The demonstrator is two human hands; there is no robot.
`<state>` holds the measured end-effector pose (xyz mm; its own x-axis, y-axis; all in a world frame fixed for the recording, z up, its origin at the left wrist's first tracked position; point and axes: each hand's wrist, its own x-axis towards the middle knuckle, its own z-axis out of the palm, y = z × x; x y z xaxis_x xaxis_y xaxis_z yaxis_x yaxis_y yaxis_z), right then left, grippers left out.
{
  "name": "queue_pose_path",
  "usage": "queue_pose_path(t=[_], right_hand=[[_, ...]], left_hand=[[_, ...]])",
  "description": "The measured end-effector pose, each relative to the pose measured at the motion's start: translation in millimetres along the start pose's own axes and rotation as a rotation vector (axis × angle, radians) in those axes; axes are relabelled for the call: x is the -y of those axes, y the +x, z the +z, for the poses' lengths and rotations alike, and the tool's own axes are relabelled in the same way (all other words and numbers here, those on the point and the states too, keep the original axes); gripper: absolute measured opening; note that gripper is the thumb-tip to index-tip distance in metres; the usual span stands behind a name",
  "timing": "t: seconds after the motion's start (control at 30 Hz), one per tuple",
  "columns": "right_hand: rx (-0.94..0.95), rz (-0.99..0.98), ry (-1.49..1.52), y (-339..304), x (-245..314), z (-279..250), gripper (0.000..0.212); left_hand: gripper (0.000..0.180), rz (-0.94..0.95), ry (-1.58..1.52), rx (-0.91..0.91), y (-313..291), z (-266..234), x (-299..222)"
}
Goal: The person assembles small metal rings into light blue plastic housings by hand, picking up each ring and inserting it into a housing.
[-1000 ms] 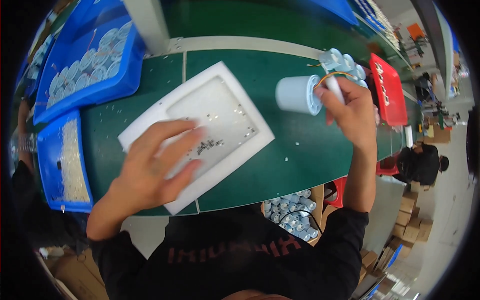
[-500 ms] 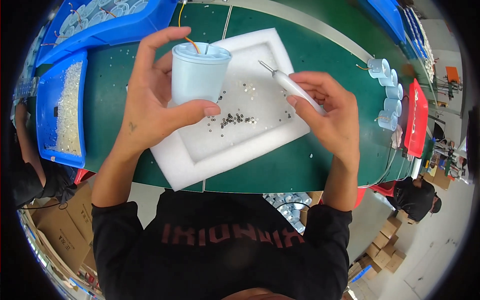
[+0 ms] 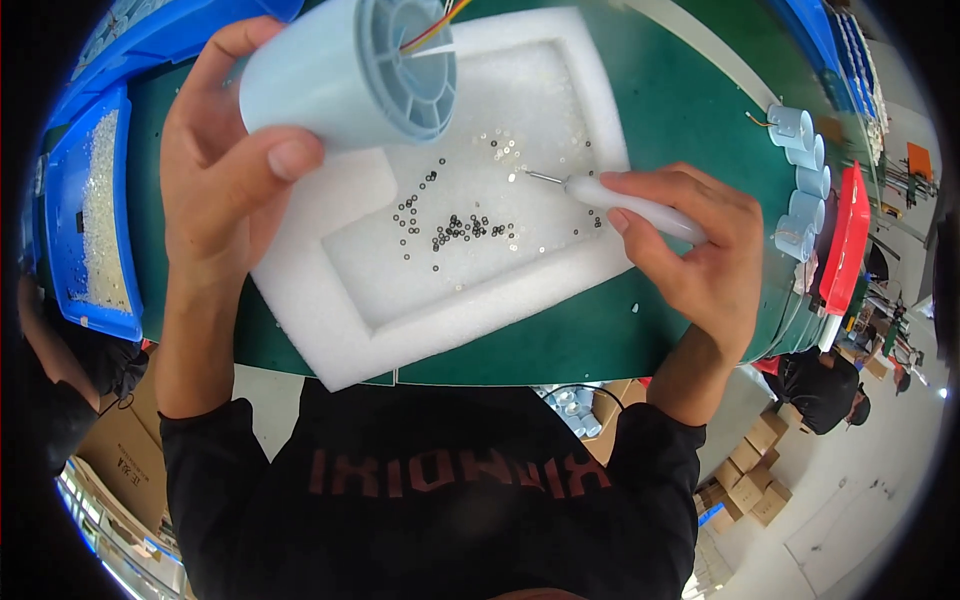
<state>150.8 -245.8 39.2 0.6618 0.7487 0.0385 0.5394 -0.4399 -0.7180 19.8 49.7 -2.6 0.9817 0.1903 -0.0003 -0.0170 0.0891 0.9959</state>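
Observation:
My left hand (image 3: 235,170) grips a light blue cup-shaped plastic housing (image 3: 310,75), tilted so its ribbed, spoked end faces right. Red and yellow wires (image 3: 437,25) come out of that end. In my right hand (image 3: 690,235) is a white pen-shaped tool (image 3: 640,205) with a thin metal tip. The tip points left over a white foam tray (image 3: 350,345), close to some pale small rings (image 3: 505,148); whether it touches one I cannot tell. Several small black rings (image 3: 470,228) lie scattered in the tray's middle. The housing hides the tray's far left part.
A blue bin (image 3: 130,225) of small clear pieces stands at the left, with a larger blue bin (image 3: 185,48) behind it. Several light blue housings (image 3: 795,235) line the right side beside a red tray (image 3: 846,240). Other people sit at both sides.
My left hand has moved left and nearer the camera, tipping the housing so its spoked end shows. My right hand has shifted right and down, and the tool's tip is lower over the tray.

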Motion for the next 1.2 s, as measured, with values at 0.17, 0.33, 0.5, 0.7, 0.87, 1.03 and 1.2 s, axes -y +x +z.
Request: queue_pose_path(t=[0.17, 0.33, 0.5, 0.7, 0.87, 1.03, 1.2], right_hand=[[0.084, -0.029, -0.019, -10, 24, 5, 0.030], [0.099, -0.026, -0.009, -8, 23, 8, 0.031], [0.101, -0.013, -0.040, -9, 25, 13, 0.032], [0.087, -0.018, -0.023, -7, 26, 11, 0.033], [0.086, -0.016, -0.058, -7, 26, 16, 0.032], [0.086, -0.016, -0.045, -7, 27, 16, 0.031], [0.093, -0.023, -0.043, -6, 27, 17, 0.032]], left_hand=[[0.057, 0.075, -0.312, -0.045, -6, -10, 11], [0.053, 0.026, -0.400, -0.022, -6, -17, 16], [0.045, -0.010, -0.356, -0.022, -10, -18, 17], [0.041, 0.006, -0.295, 0.006, -10, -19, 16], [0.038, -0.013, -0.370, 0.011, -5, -14, 13], [0.038, -0.038, -0.354, -0.016, -6, -12, 11], [0.038, -0.052, -0.360, 0.005, -8, -16, 12]])
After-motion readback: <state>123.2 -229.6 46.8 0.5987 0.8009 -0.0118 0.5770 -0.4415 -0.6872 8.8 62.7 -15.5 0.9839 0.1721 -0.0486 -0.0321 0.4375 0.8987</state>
